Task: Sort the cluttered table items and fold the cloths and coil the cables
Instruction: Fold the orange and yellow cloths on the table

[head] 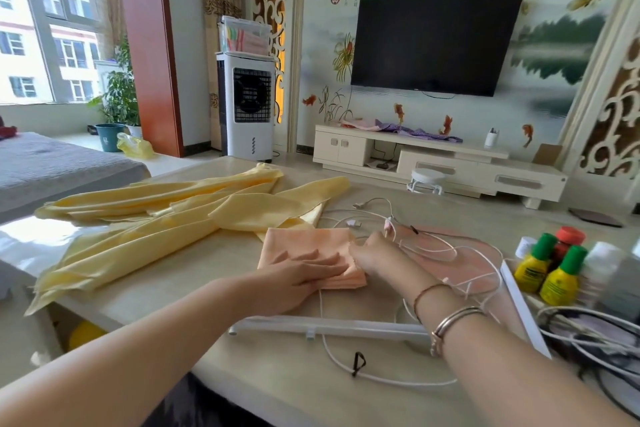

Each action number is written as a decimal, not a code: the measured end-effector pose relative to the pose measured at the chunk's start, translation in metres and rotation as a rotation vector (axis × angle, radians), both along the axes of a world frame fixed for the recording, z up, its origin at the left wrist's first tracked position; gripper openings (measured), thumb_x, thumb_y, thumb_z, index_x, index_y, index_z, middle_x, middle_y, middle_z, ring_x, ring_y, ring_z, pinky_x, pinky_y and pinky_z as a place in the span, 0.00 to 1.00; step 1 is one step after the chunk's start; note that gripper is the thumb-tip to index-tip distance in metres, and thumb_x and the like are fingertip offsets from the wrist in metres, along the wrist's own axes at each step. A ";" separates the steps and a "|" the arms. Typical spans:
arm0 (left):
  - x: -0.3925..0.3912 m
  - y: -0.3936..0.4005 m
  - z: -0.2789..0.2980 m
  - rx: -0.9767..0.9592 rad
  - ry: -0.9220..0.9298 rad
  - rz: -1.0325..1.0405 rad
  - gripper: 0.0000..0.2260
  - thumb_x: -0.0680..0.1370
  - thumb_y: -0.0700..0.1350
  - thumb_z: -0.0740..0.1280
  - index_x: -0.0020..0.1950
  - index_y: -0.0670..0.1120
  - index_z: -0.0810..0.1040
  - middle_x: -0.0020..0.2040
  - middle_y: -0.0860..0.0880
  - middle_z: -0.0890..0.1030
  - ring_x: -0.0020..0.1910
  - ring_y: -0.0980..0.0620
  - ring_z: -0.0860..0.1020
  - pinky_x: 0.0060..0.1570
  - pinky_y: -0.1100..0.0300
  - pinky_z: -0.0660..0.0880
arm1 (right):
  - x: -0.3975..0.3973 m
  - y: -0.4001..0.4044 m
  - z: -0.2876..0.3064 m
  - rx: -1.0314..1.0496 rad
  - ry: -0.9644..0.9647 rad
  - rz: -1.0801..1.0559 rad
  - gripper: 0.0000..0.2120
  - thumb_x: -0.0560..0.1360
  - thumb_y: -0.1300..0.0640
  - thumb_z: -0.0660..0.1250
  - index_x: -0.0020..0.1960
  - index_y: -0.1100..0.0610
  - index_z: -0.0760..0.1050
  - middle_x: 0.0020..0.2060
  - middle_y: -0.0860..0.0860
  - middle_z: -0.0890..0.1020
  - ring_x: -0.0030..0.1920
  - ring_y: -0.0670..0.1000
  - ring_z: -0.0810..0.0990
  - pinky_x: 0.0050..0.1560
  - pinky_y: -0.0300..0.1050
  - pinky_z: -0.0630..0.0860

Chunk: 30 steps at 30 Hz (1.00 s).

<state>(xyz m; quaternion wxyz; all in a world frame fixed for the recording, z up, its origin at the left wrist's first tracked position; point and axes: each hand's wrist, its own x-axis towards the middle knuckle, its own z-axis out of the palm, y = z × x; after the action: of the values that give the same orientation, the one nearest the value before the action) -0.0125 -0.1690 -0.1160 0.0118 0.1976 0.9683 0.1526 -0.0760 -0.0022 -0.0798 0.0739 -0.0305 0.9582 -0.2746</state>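
A home living room. At twelve to one o'clock a dark flat television [437, 44] hangs on a wall painted with flowers, fish and calligraphy, above a low white media cabinet [440, 163]. At eleven o'clock stands a white air cooler [247, 107]; at ten o'clock, potted plants [119, 94] by a large window [45, 21] facing apartment blocks. A beige table [214, 274] fills the foreground.

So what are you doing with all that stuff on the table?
A person is folding a small peach cloth. The left hand presses flat on it while the right hand holds its right edge. A big crumpled yellow cloth lies unfolded to the left, and thin white cables lie tangled, uncoiled, on the right.
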 end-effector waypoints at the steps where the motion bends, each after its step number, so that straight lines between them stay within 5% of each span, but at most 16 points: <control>1: 0.001 -0.002 0.000 0.040 -0.005 -0.002 0.19 0.84 0.48 0.50 0.73 0.65 0.59 0.75 0.66 0.56 0.75 0.60 0.51 0.73 0.53 0.44 | -0.001 -0.003 -0.004 -0.028 -0.025 -0.001 0.29 0.79 0.49 0.59 0.74 0.63 0.58 0.67 0.60 0.72 0.65 0.58 0.73 0.54 0.43 0.69; 4: 0.005 0.001 0.004 0.334 -0.101 0.015 0.22 0.81 0.40 0.61 0.71 0.58 0.64 0.71 0.56 0.68 0.71 0.60 0.65 0.72 0.63 0.59 | -0.002 -0.007 -0.007 -0.121 -0.031 -0.033 0.24 0.79 0.51 0.61 0.69 0.64 0.62 0.63 0.60 0.75 0.62 0.58 0.75 0.53 0.44 0.70; 6: 0.009 0.006 0.011 0.464 -0.176 0.075 0.27 0.77 0.39 0.68 0.73 0.53 0.63 0.67 0.51 0.72 0.58 0.62 0.75 0.58 0.72 0.68 | -0.003 -0.007 -0.006 -0.196 0.017 -0.044 0.17 0.79 0.52 0.60 0.64 0.60 0.65 0.58 0.58 0.75 0.60 0.57 0.75 0.57 0.45 0.71; 11: 0.014 0.022 0.039 0.190 0.024 0.189 0.39 0.76 0.50 0.69 0.78 0.52 0.47 0.71 0.48 0.64 0.64 0.49 0.69 0.61 0.59 0.68 | 0.011 0.006 0.040 -0.712 0.017 -0.071 0.14 0.77 0.62 0.64 0.61 0.59 0.68 0.54 0.55 0.75 0.55 0.56 0.77 0.53 0.49 0.78; 15: 0.017 0.061 0.077 0.421 0.196 0.188 0.23 0.79 0.40 0.59 0.72 0.55 0.61 0.58 0.46 0.76 0.47 0.47 0.77 0.48 0.48 0.78 | 0.042 0.044 0.089 -1.060 0.086 0.005 0.05 0.76 0.65 0.64 0.50 0.59 0.71 0.45 0.56 0.76 0.47 0.54 0.78 0.51 0.50 0.80; 17: 0.021 0.084 0.097 0.649 0.210 0.155 0.20 0.81 0.39 0.54 0.70 0.58 0.62 0.56 0.44 0.76 0.50 0.44 0.76 0.50 0.44 0.77 | 0.053 0.070 0.105 -1.163 0.140 0.065 0.11 0.77 0.60 0.64 0.57 0.62 0.72 0.47 0.57 0.79 0.50 0.53 0.78 0.53 0.50 0.77; 20: 0.035 0.141 0.129 1.156 -0.076 0.023 0.16 0.83 0.41 0.52 0.68 0.56 0.61 0.56 0.43 0.77 0.53 0.44 0.78 0.50 0.44 0.77 | 0.064 0.131 0.122 -1.165 0.266 0.068 0.15 0.78 0.53 0.61 0.61 0.59 0.70 0.51 0.53 0.84 0.57 0.50 0.78 0.60 0.49 0.67; 23: 0.040 0.193 0.148 1.497 -0.294 0.054 0.09 0.80 0.41 0.54 0.56 0.46 0.72 0.39 0.46 0.83 0.39 0.49 0.81 0.36 0.54 0.79 | 0.074 0.189 0.127 -1.041 0.354 -0.088 0.19 0.74 0.53 0.68 0.63 0.54 0.70 0.57 0.50 0.79 0.58 0.48 0.75 0.56 0.46 0.68; 28: 0.041 0.310 0.137 1.617 -0.610 -0.031 0.11 0.77 0.43 0.56 0.56 0.43 0.74 0.42 0.43 0.81 0.40 0.46 0.79 0.34 0.56 0.77 | 0.113 0.301 0.105 -0.938 0.156 -0.265 0.12 0.73 0.54 0.66 0.55 0.55 0.75 0.49 0.54 0.79 0.50 0.52 0.77 0.51 0.50 0.75; 30: 0.041 0.353 0.125 1.575 -0.719 -0.039 0.14 0.77 0.43 0.57 0.61 0.42 0.72 0.47 0.41 0.81 0.44 0.44 0.79 0.36 0.53 0.76 | 0.123 0.345 0.095 -0.955 0.125 -0.368 0.20 0.67 0.52 0.68 0.57 0.56 0.75 0.49 0.56 0.78 0.49 0.54 0.77 0.45 0.47 0.75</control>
<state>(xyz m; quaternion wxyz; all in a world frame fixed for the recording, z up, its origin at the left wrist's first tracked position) 0.0283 0.1836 0.0095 0.1796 0.1044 0.5145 0.8320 0.0475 0.3432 0.0156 -0.0554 0.0921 0.7180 -0.6877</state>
